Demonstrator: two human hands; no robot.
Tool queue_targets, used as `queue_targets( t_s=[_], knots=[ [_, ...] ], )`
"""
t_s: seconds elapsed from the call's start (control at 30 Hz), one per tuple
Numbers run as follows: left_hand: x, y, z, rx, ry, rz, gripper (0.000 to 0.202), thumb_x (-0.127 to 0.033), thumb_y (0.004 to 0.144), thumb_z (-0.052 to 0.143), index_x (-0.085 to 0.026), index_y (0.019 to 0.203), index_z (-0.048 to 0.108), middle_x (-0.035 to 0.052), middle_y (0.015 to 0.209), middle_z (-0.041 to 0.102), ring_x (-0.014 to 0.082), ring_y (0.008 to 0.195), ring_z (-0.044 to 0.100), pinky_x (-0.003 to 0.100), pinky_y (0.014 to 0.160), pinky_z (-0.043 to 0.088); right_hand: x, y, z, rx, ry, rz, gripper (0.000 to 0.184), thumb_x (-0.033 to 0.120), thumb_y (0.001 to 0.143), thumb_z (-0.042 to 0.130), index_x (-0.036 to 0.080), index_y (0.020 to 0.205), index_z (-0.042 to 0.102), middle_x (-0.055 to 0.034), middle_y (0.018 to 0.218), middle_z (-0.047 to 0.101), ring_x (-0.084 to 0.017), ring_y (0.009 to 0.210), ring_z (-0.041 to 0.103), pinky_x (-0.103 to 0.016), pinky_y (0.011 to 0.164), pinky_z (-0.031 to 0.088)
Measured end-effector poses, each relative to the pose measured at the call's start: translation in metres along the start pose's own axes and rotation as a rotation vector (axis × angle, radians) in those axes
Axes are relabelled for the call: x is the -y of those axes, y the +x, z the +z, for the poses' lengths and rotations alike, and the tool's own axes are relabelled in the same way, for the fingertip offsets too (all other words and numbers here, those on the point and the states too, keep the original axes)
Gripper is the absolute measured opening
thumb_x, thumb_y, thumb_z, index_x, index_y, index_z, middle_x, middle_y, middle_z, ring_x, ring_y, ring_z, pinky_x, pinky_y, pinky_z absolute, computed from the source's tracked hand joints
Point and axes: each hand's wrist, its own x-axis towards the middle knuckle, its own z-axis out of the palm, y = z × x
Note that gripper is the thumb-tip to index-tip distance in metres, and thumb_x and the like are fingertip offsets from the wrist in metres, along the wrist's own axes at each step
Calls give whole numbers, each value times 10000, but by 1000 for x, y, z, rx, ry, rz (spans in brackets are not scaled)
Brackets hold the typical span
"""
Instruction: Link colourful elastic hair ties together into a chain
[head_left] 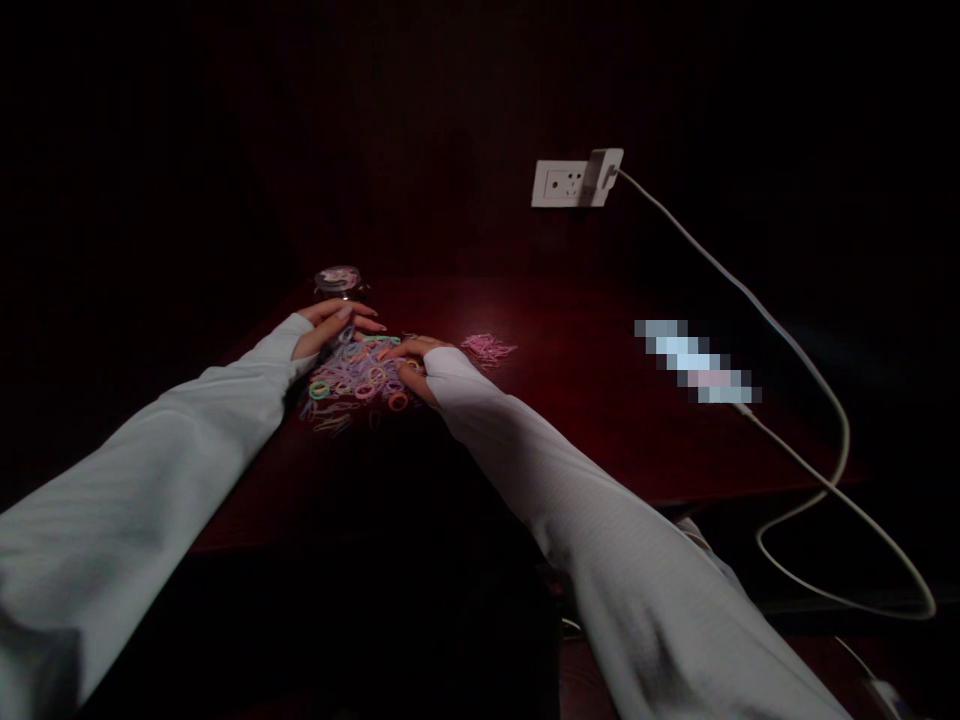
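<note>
A mixed pile of small colourful hair ties (360,372) lies on the dark red table, mostly purple and pink, with some green, yellow and orange rings. Over the pile's far left side, my left hand (337,325) has its fingers stretched out and apart. My right hand (418,362) reaches into the pile from the right, thumb and fingers apart; its fingertips touch the hair ties, and I see nothing held between them. To the right of that hand is a separate small heap of pink hair ties (489,349). Behind my left hand stands a round clear container (338,280) with pinkish pieces showing at its top.
A blurred-out lit device (697,362) lies on the table (577,420) at the right. Its white cable (844,440) loops past the table edge up to a charger (604,172) in the wall socket (559,185). The surroundings are very dark.
</note>
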Motion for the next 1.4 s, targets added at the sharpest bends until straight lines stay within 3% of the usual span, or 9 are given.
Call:
queue_targets(
  t_s=[0.17,0.3,0.57,0.77,0.9,1.07,1.2,1.4],
  knots=[
    [3,3,-1,-35,94,27,574,-719,916,771,-180,1106,829,166,1185,850,299,1009,813,489,1074,612,6,-1,-2,-1,-2,-12,232,196,1003,689,230,1176,840,-59,1241,785,-205,1154,700,-335,1100,508],
    [0,4,-1,-62,167,19,607,-772,875,778,-190,1034,845,161,1152,857,333,1042,816,531,1096,617,8,-2,-1,-11,-17,18,247,230,1007,683,224,1189,850,-61,1214,790,-194,1091,715,-321,1053,530],
    [-12,-5,5,-36,269,29,570,-782,925,689,-242,959,870,134,1118,865,365,1202,770,515,1185,561,0,9,9,-65,-41,65,173,264,983,716,255,1015,885,-30,1068,809,-201,1021,739,-323,992,575],
    [-7,2,-5,41,496,167,525,-758,921,686,-268,912,874,105,1232,847,346,1261,735,515,1258,475,2,7,5,-62,-69,58,200,290,1009,694,255,1080,879,-31,1067,804,-195,1059,720,-312,1025,558],
    [1,7,-18,129,646,184,387,-625,914,702,-292,1009,876,79,1245,843,331,1247,732,510,1226,481,7,3,1,-44,-79,42,200,287,1020,698,244,1107,873,-45,1074,808,-201,1044,710,-331,1049,547],
    [11,7,-26,150,754,167,425,-572,878,677,-315,1162,862,71,1226,838,340,1193,707,497,1168,491,9,1,0,-18,-85,39,199,289,1035,691,256,1127,864,-44,1101,809,-199,1079,700,-328,1054,539],
    [16,6,-26,138,739,192,406,-570,865,668,-297,1089,869,82,1212,828,322,1129,689,445,1128,500,11,0,-1,0,-121,35,237,290,1049,661,228,1172,855,-64,1150,809,-210,1107,701,-335,1055,531],
    [15,7,-22,89,678,185,359,-592,828,711,-296,957,870,65,1029,817,297,1023,670,397,1051,529,9,-1,-2,-1,-131,19,222,282,1037,678,249,1170,852,-41,1139,813,-199,1120,698,-312,1057,528]
  ],
)
